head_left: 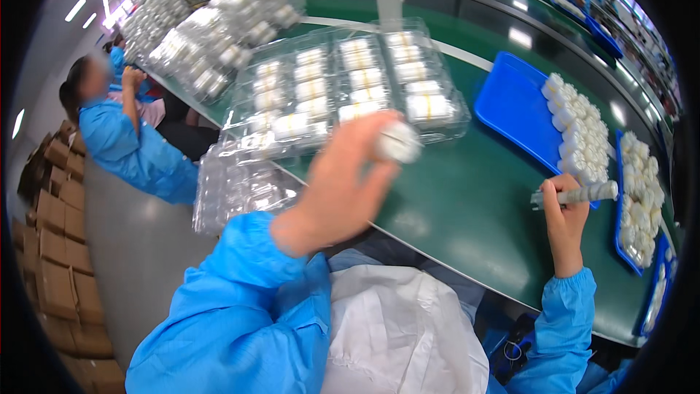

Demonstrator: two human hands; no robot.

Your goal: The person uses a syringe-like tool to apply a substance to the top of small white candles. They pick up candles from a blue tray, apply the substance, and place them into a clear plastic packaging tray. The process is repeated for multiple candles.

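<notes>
My left hand (339,179), slightly blurred, is closed on a white round-ended roll (398,143) just in front of the clear plastic compartment tray (453,111). That tray holds rows of white rolls (362,79) with yellowish bands. Farther right, my right hand (566,225) grips a slim, whitish cylinder (583,193) with a clear end pointing left; its exact kind cannot be made out. Beyond that hand lies a blue tray (514,98) with white rolls (580,128) heaped along its right side.
Stacked clear packs of white rolls (219,36) stand at the far left of the green table (452,204). Clear plastic trays (237,190) overhang its near edge. A second blue tray (625,244) lies right. A co-worker (135,131) sits left, near cardboard boxes (62,226).
</notes>
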